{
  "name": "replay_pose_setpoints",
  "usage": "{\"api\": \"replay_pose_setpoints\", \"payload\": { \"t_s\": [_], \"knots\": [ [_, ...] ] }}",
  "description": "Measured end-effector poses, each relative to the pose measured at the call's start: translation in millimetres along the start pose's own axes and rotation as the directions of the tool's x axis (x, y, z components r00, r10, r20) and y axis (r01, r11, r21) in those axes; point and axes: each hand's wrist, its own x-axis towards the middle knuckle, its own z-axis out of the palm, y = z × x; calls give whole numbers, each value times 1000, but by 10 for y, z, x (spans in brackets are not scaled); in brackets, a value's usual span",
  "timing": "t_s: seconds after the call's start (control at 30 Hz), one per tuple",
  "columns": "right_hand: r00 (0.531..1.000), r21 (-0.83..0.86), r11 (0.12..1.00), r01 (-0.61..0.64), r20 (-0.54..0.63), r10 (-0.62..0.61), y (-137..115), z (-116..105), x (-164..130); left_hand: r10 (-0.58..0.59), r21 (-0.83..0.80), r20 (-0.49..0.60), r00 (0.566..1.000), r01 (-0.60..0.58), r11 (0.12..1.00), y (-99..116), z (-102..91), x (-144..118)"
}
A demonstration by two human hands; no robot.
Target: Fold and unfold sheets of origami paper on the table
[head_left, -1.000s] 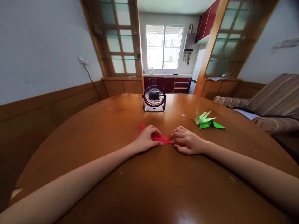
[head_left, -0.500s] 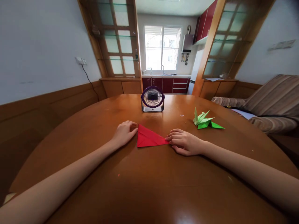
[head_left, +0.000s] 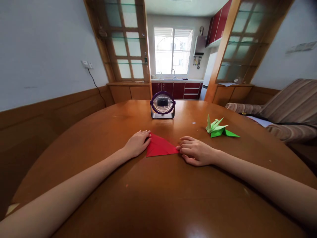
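Observation:
A red paper folded into a triangle (head_left: 159, 147) lies flat on the round wooden table (head_left: 158, 198) in front of me. My left hand (head_left: 136, 143) rests palm down at the triangle's left edge, fingertips touching its upper left corner. My right hand (head_left: 195, 151) lies on the table at the triangle's right tip, fingers pressing that point down. Neither hand lifts the paper.
A small purple desk fan (head_left: 162, 104) stands at the table's far middle. A folded green paper crane (head_left: 219, 129) sits to the right of it. A striped sofa (head_left: 287, 112) is beyond the table's right edge, a wood-panelled wall on the left.
My left hand slid off the top of the red triangle to its left edge, uncovering the paper. My right hand stayed at the right tip.

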Motion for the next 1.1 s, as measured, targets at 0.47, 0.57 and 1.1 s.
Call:
{"api": "replay_pose_setpoints", "payload": {
  "t_s": [0.47,0.57,1.1],
  "knots": [
    [997,-34,999,40,-70,-42,-10,26,11,11,18,52,999,-12,1000,73,2,-31],
    [996,-17,999,30,-88,-32,-16,30,15,31,0,36,999,-31,1000,93,-29,-46],
    [992,15,998,69,-104,-67,-25,27,12,92,-69,106,990,-85,994,433,-41,-103]
  ]
}}
